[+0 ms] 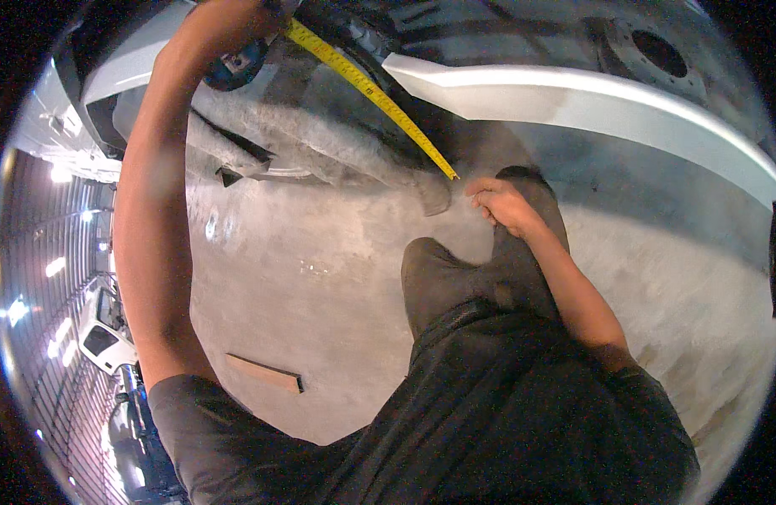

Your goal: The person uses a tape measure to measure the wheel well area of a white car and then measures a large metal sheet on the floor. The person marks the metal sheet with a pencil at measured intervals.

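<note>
A yellow tape measure [380, 99] runs slanting from my left hand down and right, its blade pulled out and its free end above the floor near my knees. At the top edge my left hand [241, 18] is closed at the upper end of the blade; its fingers are mostly lost in shadow, and the tape's case cannot be made out. My right hand [504, 207] is just beyond the blade's free end, a small gap apart. Its fingers are loosely bent and apart, with nothing visible in them.
A long pale curved beam [573, 94] stretches across the upper right, before dark vehicle parts and a round metal flange [657, 55]. Dusty grey material [295, 139] lies below the tape. A short wooden board [266, 374] rests on the concrete floor [321, 278]. Far left stands a white truck cab [103, 332].
</note>
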Motion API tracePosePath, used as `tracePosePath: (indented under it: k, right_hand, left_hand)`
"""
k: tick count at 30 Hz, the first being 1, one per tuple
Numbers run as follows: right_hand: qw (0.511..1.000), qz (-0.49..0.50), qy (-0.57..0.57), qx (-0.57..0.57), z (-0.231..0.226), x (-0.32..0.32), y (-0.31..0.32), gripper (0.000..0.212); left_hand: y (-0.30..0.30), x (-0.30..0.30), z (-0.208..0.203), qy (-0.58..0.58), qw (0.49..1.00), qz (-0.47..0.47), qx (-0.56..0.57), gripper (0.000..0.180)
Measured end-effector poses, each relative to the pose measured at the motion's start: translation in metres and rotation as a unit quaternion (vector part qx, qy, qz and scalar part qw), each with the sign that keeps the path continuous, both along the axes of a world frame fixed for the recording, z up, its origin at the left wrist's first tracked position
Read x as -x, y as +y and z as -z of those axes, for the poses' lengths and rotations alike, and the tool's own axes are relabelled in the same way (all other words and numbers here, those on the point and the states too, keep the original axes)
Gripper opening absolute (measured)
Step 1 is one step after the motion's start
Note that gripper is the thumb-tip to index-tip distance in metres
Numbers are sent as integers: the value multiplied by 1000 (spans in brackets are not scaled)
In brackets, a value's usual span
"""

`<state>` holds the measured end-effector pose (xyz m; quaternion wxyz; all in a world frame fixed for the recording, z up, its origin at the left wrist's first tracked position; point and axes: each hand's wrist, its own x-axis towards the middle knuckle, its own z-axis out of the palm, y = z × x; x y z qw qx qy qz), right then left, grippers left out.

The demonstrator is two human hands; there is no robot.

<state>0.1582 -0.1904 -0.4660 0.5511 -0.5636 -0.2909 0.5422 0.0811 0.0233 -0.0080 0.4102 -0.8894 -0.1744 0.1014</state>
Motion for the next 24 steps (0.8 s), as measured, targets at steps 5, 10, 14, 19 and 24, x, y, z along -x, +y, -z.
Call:
tracePosePath:
  k: [5, 10, 14, 19, 24]
  right_hand:
    - [992, -81, -70, -60, -92, 13, -9, 24]
    - [980, -50, -115, -154, -168, -8, -20, 23]
    - [965, 0, -155, -210, -228, -20, -22, 26]
    - [942, -3, -188, -279, -280, -8, -22, 27]
    - [918, 5, -247, -309, -314, -3, -24, 26]
  left_hand:
    - [-18, 9, -13, -24, 999, -48, -6, 29]
    - [-32, 0, -6, -14, 999, -36, 6, 27]
    - [-40, 5, -9, -77, 992, -63, 73, 31]
    - [-28, 10, -6, -93, 994, -37, 37, 31]
    - [-54, 2, -13, -127, 969, -165, 132, 30]
